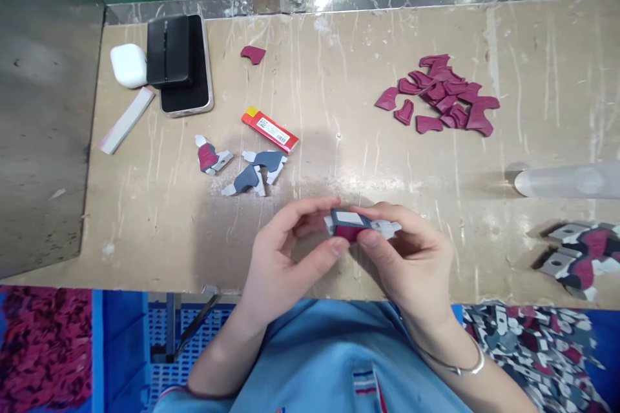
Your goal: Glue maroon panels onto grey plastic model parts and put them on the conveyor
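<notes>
- Two-handed hold on a small grey-and-maroon part (351, 225), over the surface (334, 171), near the middle of its front edge.
- Pinches the left end between thumb and finger of the left hand (295, 251).
- Grips the right end with the right hand (414, 255), thumb along the maroon side, a pale end (387, 228) showing between the fingers.
- Wears a bangle (471, 366) at the right wrist and a blue shirt (334, 361).
- Has, just beyond the left hand, two grey-and-white parts (247, 179) close together, and to their left a maroon-faced part (208, 156).
- Shows behind these a red packet (276, 132) with a yellow end and a white label, then a lone maroon piece (253, 55).
- Has at far left a pale strip (128, 121), a white case (128, 65), and a black box (169, 55) lying on a phone-like device (200, 91).
- Shows at far right a loose pile of maroon pieces (443, 95), a translucent tube (566, 181) reaching in from the side, and a cluster of joined parts (584, 261).
- Has, below the front edge, heaped maroon scraps (46, 348) at left, beside a blue crate wall (121, 342), and mixed parts (537, 348) at right.
</notes>
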`<state>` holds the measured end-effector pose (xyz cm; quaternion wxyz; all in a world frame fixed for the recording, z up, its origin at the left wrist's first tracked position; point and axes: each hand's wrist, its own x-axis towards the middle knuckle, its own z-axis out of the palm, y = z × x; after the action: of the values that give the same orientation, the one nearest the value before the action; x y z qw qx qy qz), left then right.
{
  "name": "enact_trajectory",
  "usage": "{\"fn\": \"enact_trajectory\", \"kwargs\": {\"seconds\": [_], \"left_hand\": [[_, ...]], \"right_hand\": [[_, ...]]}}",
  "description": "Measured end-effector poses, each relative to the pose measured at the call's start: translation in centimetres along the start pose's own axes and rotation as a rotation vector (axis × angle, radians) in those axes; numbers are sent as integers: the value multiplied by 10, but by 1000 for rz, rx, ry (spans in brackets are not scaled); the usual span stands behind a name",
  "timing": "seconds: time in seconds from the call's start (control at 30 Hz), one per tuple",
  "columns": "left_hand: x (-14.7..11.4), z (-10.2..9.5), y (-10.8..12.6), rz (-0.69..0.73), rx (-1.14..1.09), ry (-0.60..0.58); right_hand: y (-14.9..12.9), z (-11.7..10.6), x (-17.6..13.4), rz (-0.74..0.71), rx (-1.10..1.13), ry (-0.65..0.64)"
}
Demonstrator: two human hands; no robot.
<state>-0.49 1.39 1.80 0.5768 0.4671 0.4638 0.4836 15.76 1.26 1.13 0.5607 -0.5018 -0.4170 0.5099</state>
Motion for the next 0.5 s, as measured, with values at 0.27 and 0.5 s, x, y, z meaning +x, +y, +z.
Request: {"fn": "enact_trajectory", "kwargs": {"seconds": [0.27, 0.5], "left_hand": [[0, -10, -4, 624, 603, -105], [-2, -16, 5, 500, 491, -117]], "right_hand": [[2, -1, 2, 162, 221, -82], [-6, -11, 2, 45, 24, -194]]}}
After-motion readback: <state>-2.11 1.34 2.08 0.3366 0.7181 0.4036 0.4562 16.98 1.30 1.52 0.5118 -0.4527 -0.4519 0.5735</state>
